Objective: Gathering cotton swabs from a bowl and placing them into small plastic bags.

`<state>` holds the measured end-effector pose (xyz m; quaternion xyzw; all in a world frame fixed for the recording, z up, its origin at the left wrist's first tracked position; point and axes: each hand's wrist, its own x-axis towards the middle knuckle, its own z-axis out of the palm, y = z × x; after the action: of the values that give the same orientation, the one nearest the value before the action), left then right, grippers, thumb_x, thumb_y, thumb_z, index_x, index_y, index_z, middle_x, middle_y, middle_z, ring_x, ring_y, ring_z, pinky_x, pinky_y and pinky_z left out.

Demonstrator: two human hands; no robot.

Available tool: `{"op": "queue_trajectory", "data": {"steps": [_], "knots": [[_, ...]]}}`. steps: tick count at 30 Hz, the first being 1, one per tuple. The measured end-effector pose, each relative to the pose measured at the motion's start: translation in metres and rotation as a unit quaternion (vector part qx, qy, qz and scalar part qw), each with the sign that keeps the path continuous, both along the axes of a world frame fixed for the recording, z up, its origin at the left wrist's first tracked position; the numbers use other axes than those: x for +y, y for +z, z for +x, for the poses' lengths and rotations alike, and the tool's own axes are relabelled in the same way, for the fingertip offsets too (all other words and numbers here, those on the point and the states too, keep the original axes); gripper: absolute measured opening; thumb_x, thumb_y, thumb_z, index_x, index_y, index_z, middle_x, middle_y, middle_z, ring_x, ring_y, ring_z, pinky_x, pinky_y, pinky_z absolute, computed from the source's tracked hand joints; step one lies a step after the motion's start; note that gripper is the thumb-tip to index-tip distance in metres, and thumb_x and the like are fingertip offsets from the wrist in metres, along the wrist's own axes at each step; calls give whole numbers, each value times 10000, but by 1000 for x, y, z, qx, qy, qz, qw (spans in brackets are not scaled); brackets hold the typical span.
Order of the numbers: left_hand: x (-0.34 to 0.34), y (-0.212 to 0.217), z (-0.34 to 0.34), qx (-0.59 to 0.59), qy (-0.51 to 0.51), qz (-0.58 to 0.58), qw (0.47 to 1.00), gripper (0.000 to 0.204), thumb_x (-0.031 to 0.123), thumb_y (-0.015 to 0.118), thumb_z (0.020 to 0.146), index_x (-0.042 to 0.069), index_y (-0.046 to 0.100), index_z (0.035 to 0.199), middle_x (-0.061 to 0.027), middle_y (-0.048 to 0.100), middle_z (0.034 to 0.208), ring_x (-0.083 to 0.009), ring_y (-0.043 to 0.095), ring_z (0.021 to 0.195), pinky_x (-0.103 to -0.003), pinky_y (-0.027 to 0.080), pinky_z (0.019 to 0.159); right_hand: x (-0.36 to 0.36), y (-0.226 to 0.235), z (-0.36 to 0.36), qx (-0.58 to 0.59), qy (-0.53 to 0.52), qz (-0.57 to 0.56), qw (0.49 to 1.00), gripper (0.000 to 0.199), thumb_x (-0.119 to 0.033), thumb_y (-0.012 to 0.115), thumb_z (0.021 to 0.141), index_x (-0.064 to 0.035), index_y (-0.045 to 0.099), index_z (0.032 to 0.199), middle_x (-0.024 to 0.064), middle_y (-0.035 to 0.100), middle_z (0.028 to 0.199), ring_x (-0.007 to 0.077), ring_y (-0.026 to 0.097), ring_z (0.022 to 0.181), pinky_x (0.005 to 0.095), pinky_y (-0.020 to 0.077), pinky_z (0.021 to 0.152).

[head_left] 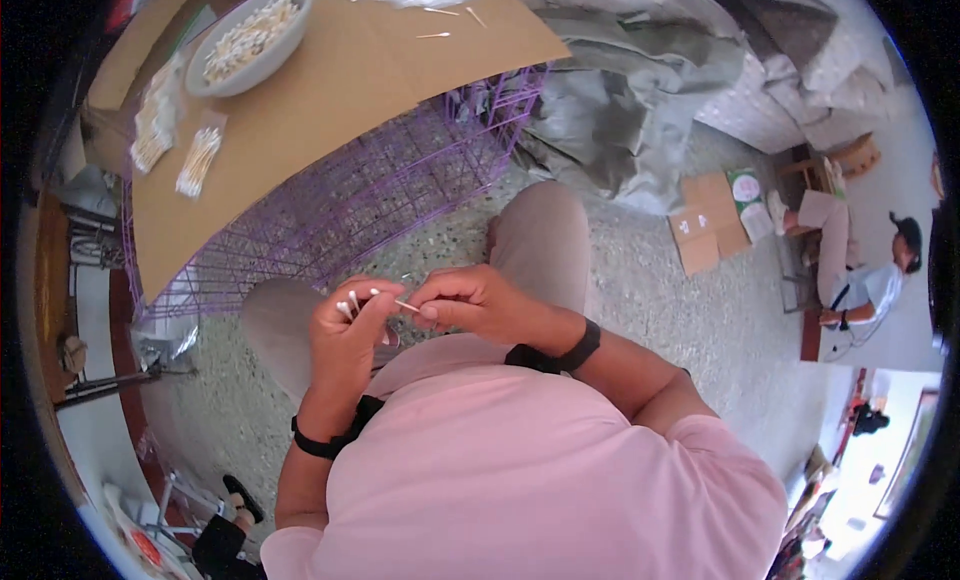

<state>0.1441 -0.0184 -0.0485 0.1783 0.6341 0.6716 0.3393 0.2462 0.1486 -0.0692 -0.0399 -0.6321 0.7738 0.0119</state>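
Swabs (352, 302) bunched in left hand (345, 335); right hand (470, 302) pinching one.

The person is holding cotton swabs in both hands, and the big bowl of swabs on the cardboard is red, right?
Not quite. The bowl on the cardboard is grey, not red, as the head view shows. The rest holds: the left hand and right hand both hold cotton swabs.

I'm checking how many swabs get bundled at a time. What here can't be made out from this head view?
- Cotton swabs in the left hand: the curled fingers hide the stems, so no count.
- Single swab pinched by the right hand: its far end is covered by the fingers.
- Swabs in the grey bowl: too small and bent by the lens rim to count.
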Motion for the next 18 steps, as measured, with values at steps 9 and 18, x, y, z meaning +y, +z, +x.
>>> {"op": "queue_trajectory", "data": {"steps": [9,18], "knots": [[1,-2,3,-11,-10,10,1000,103,80,572,911,7,642,930,11,570,777,-18,430,567,-173,320,484,2,-11,2,19,2,25,1000,192,-210,635,892,-29,635,958,2,624,778,67,558,706,240,459,635],[13,3,1,63,-40,-45,996,109,98,559,912,21,634,922,26,557,724,-16,424,565,-177,301,479,15,-9,1,-20,40,66,997,180,-159,638,894,-25,635,1014,-2,608,863,67,547,793,240,455,696]]}}
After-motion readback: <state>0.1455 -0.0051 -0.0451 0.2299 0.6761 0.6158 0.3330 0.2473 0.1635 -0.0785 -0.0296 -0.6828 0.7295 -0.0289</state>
